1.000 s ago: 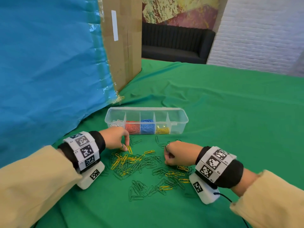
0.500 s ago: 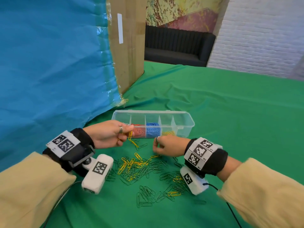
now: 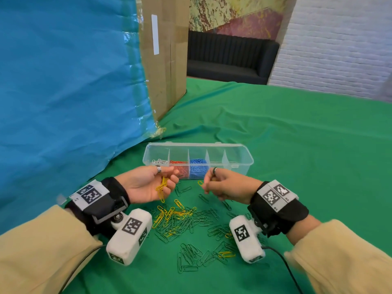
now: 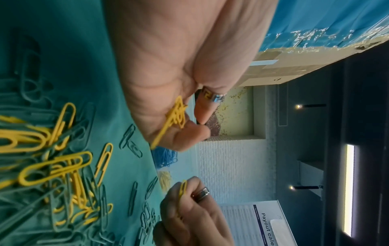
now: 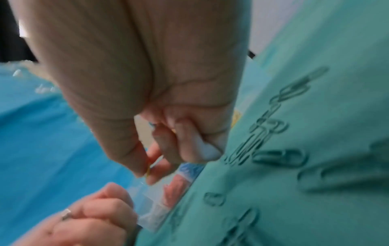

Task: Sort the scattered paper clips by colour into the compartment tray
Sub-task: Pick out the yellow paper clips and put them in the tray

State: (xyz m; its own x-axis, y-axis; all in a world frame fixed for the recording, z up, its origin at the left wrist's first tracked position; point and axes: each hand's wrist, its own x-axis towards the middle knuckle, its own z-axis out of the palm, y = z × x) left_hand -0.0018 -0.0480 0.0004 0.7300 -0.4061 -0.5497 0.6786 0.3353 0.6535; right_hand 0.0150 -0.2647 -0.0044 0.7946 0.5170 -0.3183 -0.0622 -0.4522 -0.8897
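Observation:
A clear compartment tray (image 3: 241, 164) lies on the green cloth, holding white, red (image 3: 180, 166) and blue clips (image 3: 197, 166) in separate compartments. My left hand (image 3: 152, 183) is turned palm up in front of it, its curled fingers holding a small bunch of yellow clips (image 3: 162, 186) (image 4: 175, 116). My right hand (image 3: 222, 185) hovers to the right and pinches one yellow clip (image 3: 200, 183) (image 4: 182, 189) between thumb and forefinger. A scattered pile of yellow and green clips (image 3: 180, 221) lies below both hands.
A large cardboard box (image 3: 167, 60) partly covered in blue plastic sheet (image 3: 63, 81) stands close on the left. The green cloth (image 3: 297, 145) stretches away to the right and behind the tray. A cable (image 3: 284, 264) trails from my right wrist camera.
Both hands have lifted off the pile toward the tray. The left hand has turned palm up with its yellow clips, and the right hand has come up holding one yellow clip.

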